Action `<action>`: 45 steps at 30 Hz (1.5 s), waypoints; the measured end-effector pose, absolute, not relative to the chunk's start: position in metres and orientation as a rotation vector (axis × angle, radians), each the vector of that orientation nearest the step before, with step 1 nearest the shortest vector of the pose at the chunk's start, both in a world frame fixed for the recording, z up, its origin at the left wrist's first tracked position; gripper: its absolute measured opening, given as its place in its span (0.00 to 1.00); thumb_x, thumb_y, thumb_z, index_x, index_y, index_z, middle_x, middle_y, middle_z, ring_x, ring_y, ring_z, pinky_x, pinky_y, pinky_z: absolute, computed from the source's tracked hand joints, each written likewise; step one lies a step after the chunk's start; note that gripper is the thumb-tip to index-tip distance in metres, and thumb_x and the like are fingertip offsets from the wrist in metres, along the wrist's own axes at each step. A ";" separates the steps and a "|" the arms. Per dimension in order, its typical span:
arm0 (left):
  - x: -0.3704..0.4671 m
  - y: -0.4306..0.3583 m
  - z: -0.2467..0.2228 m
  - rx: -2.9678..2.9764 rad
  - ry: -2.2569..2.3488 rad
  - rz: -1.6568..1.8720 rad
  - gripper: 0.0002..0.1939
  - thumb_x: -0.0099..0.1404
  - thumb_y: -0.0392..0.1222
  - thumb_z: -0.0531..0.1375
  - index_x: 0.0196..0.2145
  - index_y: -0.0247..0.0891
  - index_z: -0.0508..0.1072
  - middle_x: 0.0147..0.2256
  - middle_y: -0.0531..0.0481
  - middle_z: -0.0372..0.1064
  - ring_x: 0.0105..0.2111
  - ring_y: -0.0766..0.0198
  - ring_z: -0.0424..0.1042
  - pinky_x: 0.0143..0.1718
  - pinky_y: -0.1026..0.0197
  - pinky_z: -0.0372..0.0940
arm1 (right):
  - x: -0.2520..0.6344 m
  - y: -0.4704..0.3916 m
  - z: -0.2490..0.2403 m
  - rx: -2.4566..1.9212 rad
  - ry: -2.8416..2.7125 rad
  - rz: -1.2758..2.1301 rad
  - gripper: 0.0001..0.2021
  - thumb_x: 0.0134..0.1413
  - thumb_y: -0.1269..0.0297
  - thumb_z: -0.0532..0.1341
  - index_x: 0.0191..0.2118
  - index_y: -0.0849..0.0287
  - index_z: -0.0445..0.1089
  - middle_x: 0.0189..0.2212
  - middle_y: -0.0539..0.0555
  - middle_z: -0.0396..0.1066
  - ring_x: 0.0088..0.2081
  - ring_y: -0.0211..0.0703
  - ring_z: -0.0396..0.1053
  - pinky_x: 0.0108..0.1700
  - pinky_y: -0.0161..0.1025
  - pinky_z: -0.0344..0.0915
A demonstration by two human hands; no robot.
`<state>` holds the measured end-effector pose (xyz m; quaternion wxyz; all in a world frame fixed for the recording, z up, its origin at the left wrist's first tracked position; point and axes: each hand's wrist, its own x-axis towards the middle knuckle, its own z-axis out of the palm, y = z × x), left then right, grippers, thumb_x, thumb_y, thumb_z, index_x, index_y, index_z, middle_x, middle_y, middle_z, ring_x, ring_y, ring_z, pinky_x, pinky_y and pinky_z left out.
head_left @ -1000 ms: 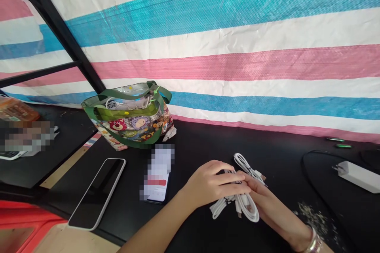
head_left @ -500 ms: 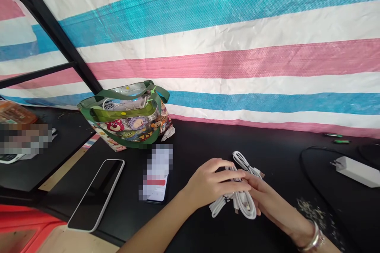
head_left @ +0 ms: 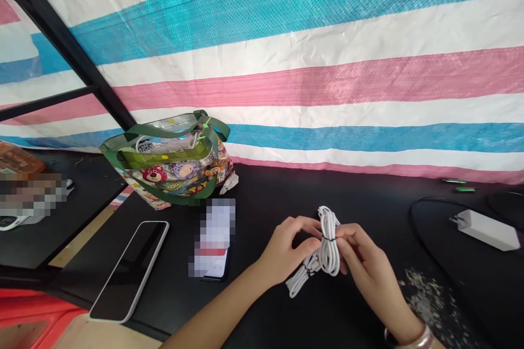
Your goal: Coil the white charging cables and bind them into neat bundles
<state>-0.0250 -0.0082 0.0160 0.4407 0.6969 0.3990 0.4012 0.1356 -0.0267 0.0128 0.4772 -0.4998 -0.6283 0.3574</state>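
A white cable bundle, cinched by a dark tie, is held between the fingertips of the left hand and right hand. A second bundle is seen at its 8 o'clock. From the held bundle, a lit phone is laid at 9 o'clock on the black table — a white-edged phone farther out. A cartoon-print bag is placed at 10 o'clock, a white power adapter at 3, pale debris scattered toward 4.
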 end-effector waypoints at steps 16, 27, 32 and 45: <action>-0.021 -0.005 0.009 2.139 0.984 1.415 0.04 0.59 0.36 0.63 0.34 0.38 0.75 0.31 0.49 0.77 0.34 0.61 0.74 0.37 0.59 0.71 | 0.136 -0.030 0.002 -1.226 -1.515 1.071 0.11 0.58 0.54 0.56 0.31 0.55 0.62 0.14 0.43 0.56 0.15 0.34 0.55 0.21 0.33 0.55; -0.034 0.002 0.014 2.705 0.850 1.411 0.10 0.68 0.38 0.55 0.39 0.40 0.77 0.35 0.52 0.78 0.41 0.63 0.72 0.44 0.59 0.69 | 0.134 -0.020 0.004 -1.088 -1.332 1.611 0.16 0.50 0.49 0.61 0.28 0.57 0.61 0.14 0.39 0.55 0.11 0.27 0.50 0.16 0.30 0.48; -0.038 0.003 0.020 2.821 0.854 1.361 0.11 0.68 0.36 0.55 0.38 0.46 0.78 0.38 0.55 0.78 0.46 0.62 0.70 0.51 0.55 0.65 | 0.138 -0.020 0.009 -0.923 -1.170 1.957 0.19 0.46 0.49 0.66 0.27 0.58 0.60 0.15 0.39 0.55 0.11 0.25 0.49 0.14 0.29 0.44; -0.034 0.001 0.012 2.550 0.926 1.179 0.14 0.69 0.42 0.54 0.49 0.40 0.72 0.42 0.46 0.75 0.49 0.57 0.67 0.48 0.52 0.69 | 0.137 -0.023 0.012 -0.828 -1.014 2.020 0.24 0.49 0.45 0.64 0.19 0.57 0.55 0.11 0.39 0.46 0.15 0.26 0.39 0.18 0.32 0.43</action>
